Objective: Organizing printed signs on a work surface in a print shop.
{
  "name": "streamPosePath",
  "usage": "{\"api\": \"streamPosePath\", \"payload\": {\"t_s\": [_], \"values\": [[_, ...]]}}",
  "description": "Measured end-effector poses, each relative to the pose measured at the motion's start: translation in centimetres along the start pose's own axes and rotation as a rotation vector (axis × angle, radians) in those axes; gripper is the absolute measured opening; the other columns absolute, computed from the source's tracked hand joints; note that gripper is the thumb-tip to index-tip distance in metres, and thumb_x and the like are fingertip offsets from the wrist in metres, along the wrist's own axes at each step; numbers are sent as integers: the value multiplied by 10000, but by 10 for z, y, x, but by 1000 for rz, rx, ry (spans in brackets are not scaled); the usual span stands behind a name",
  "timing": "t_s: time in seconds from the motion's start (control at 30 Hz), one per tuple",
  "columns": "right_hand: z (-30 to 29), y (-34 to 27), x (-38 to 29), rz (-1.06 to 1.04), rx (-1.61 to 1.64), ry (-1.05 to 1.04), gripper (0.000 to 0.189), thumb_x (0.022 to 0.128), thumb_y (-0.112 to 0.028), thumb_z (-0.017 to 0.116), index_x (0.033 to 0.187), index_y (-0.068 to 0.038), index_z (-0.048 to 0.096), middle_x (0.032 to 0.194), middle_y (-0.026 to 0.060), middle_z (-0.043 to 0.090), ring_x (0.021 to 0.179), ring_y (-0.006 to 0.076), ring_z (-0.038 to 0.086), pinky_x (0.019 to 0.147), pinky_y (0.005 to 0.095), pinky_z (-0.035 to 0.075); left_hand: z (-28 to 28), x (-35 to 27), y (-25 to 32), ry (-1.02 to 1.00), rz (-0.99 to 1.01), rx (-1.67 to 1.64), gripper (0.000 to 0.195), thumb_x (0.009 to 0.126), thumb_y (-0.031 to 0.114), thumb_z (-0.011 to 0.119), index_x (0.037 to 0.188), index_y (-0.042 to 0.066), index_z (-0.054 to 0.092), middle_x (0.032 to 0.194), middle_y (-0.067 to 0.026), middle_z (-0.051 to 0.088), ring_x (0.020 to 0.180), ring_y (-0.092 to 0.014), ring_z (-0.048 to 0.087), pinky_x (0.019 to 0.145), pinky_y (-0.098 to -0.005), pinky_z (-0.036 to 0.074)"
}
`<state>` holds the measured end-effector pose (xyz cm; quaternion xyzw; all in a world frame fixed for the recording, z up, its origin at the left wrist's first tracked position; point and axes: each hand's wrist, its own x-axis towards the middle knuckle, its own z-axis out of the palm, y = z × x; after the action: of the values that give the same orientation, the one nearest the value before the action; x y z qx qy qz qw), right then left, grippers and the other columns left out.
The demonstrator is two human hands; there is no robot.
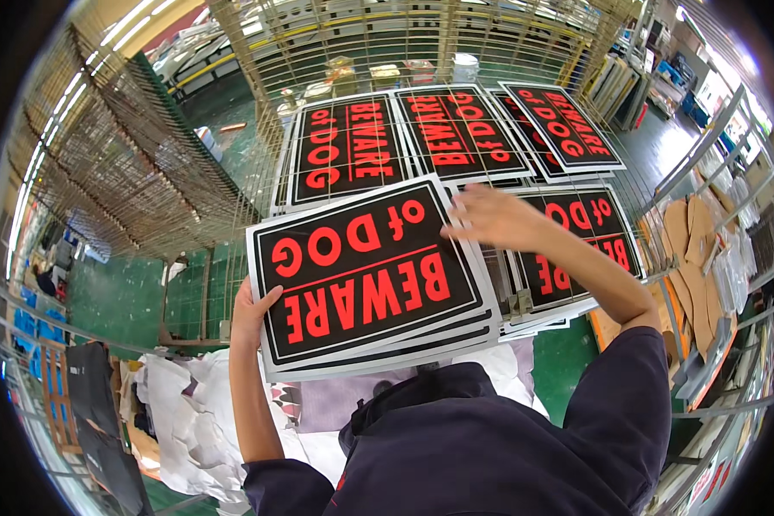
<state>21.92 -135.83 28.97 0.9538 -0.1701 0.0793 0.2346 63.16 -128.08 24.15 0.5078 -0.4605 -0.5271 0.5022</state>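
Note:
A small stack of black printed sign sheets [371,258] with red lettering and white borders is tilted in front of my body. My left hand [253,316] grips the stack's left edge, thumb on the top face. At the upper right edge, my right hand [500,219] is slightly blurred with its fingers apart. Whether those fingers touch the sheets, I cannot tell. Beyond the stack, more signs lie on a wire drying rack [253,216]: one sign [343,145] at left, another [461,132] in the middle, overlapping ones [564,126] at right, and some [580,238] under my right forearm.
Raised wire shelves [122,155] lean at the left. Several tins and a white bucket [466,67] stand behind the rack. Cut brown cardboard pieces [690,258] lie at right beside metal rails. Crumpled white sheets [190,413] are at lower left, above the green floor [122,303].

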Motion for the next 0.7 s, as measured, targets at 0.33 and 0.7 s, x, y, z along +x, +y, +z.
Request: {"api": "streamPosePath", "payload": {"t_s": [0.33, 0.7], "values": [[82, 118, -163, 1336, -273, -126, 528, 703, -248, 611, 1145, -35, 416, 1030, 170, 534, 1006, 312, 492, 936, 489, 288, 11, -1, 2, -1, -2, -8, 701, 717, -4, 628, 1301, -13, 241, 971, -134, 597, 786, -168, 617, 669, -277, 520], [22, 88, -135, 1020, -328, 310, 287, 812, -47, 443, 1079, -105, 531, 957, 99, 607, 760, 292, 606, 611, 378, 491, 5, -4, 6, 29, -19, -28, 674, 718, 35, 654, 1282, -9, 287, 941, -125, 609, 754, -150, 616, 638, -247, 511]]}}
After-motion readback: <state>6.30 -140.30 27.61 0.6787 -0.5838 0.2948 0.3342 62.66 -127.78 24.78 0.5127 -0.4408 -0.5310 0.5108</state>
